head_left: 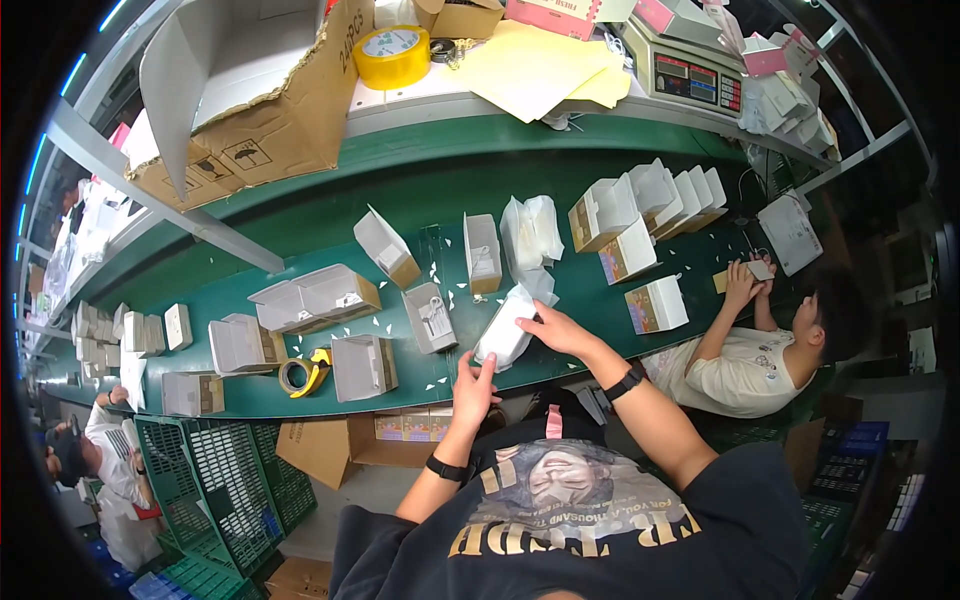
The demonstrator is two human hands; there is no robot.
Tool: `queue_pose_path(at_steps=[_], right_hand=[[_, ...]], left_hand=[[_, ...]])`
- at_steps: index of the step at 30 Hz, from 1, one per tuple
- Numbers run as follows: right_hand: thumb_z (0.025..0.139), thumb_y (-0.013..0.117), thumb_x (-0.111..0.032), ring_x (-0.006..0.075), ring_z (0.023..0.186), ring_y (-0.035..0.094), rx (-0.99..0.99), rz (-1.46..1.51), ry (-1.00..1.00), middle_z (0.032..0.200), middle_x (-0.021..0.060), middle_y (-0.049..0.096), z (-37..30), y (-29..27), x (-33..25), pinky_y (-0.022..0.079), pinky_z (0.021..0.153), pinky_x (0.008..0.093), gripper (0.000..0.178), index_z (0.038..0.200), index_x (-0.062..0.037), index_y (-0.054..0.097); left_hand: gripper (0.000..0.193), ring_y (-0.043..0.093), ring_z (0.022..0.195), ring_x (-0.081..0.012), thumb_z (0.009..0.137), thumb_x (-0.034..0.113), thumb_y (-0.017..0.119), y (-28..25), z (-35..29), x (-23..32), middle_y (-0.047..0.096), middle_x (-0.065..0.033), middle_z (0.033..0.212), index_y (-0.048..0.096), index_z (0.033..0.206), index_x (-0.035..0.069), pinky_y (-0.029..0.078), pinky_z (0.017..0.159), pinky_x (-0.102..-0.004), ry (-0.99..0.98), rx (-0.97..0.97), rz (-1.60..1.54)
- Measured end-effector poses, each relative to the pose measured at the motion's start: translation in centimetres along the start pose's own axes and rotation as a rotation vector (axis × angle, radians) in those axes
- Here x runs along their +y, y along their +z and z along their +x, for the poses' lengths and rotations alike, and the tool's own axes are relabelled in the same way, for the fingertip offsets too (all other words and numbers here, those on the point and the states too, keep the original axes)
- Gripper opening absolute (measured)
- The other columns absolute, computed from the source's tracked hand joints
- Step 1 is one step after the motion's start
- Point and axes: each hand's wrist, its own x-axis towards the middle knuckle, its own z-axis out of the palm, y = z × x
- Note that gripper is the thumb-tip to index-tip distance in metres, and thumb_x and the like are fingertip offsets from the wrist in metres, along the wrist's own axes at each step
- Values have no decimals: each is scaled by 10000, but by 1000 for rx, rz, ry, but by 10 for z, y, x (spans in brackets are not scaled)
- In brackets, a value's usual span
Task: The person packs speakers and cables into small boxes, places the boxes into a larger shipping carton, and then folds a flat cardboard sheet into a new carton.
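One packet (505,331), lengthwise toward upper-right

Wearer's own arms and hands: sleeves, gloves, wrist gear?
Left hand and right hand are ungloved. Black left wristband, black right wristband. Short, black left sleeve and right sleeve. Rings: too small to tell.

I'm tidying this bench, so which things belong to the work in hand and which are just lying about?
Likely in the job: white wrapped bundle, held by left hand and right hand; open box nearby.

Seemingly lying about: yellow tape roll; yellow sheets; digital scale.
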Motion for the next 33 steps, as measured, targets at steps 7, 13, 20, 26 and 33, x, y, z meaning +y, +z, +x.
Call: queue_pose_path(at_steps=[7,13,20,26,33], right_hand=[[923,649,-368,305,1143,585,-89,30,73,1251,237,589,8,-2,7,434,999,370,612,1355,20,454],[856,718,-371,356,1148,580,80,-270,-71,1251,241,576,7,21,20,456,990,396,674,1350,18,475],[824,741,-398,369,1120,591,-10,-390,113,1220,245,591,26,13,17,466,970,395,687,1347,-11,519],[878,678,-375,384,1063,617,60,-459,-59,1131,244,642,17,27,18,484,939,433,585,1306,-1,539],[921,627,-344,386,1022,628,142,-599,-139,1136,219,645,-9,27,11,516,874,444,501,1271,7,552]], left_hand=[[753,639,857,-262,857,394,709,-2,35,-34,583,-207,1096,427,1389,-57,565,671,-354,139,114,302],[733,652,857,-276,876,388,688,5,36,-41,536,-242,1184,420,1408,-40,562,699,-358,44,101,116],[736,658,885,-293,893,361,673,3,37,-51,518,-259,1229,377,1441,-32,587,641,-349,118,113,229],[712,642,996,-298,923,334,632,15,21,-47,491,-257,1325,338,1464,-23,593,658,-340,73,132,43],[697,590,1101,-386,934,296,589,3,38,-56,463,-296,1349,302,1477,-35,556,815,-406,41,98,126]])
